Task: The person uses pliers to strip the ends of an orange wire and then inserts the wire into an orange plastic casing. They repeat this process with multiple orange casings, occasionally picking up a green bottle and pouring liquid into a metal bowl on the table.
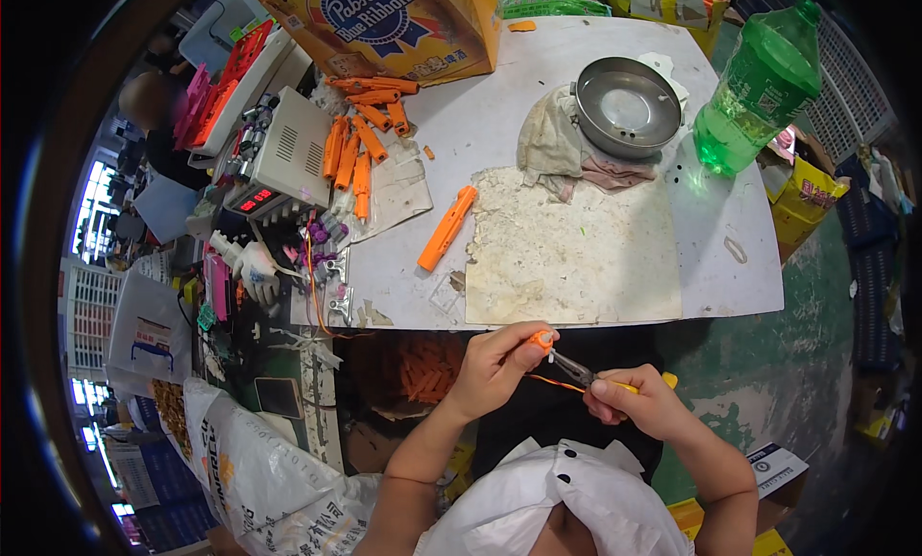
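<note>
Just off the table's front edge, my left hand (488, 372) pinches a small orange plastic piece (542, 339) with a pale tip. My right hand (636, 400) is closed round needle-nose pliers (574, 369) with yellow handles. Their jaws point up and left toward the orange piece; whether they touch it is too small to tell. A thin orange wire (557, 381) runs below the pliers' jaws. On the table, one long orange plastic part (448, 229) lies beside a worn, off-white board (576, 258).
A metal bowl (628, 107) rests on a crumpled rag (552, 143). Beyond it to the right stands a green bottle (759, 90). Several orange parts (360, 153) are heaped near a cardboard box (394, 28) and a power unit (283, 157). More orange pieces (423, 369) lie below the table.
</note>
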The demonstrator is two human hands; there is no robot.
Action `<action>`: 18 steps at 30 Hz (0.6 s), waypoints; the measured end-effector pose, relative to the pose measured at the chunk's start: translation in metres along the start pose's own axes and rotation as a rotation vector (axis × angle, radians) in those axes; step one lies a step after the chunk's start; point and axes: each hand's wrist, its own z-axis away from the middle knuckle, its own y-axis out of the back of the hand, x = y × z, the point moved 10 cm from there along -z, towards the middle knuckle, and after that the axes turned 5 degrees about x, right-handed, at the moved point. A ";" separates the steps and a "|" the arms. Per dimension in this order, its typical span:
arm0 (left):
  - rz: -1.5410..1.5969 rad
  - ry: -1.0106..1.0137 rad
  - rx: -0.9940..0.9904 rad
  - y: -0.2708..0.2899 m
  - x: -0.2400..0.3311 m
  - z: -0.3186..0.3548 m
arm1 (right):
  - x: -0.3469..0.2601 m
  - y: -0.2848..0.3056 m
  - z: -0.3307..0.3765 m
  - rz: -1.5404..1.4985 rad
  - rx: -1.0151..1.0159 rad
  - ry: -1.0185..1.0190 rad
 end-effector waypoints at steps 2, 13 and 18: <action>-0.061 -0.052 0.024 0.001 0.001 -0.008 | -0.027 0.008 0.002 0.401 0.149 0.261; -0.004 -0.132 -0.008 -0.003 0.015 -0.031 | -0.020 0.017 -0.006 0.021 0.070 0.055; 0.236 -0.151 0.399 0.071 0.004 -0.046 | -0.051 0.048 0.010 0.448 0.463 0.333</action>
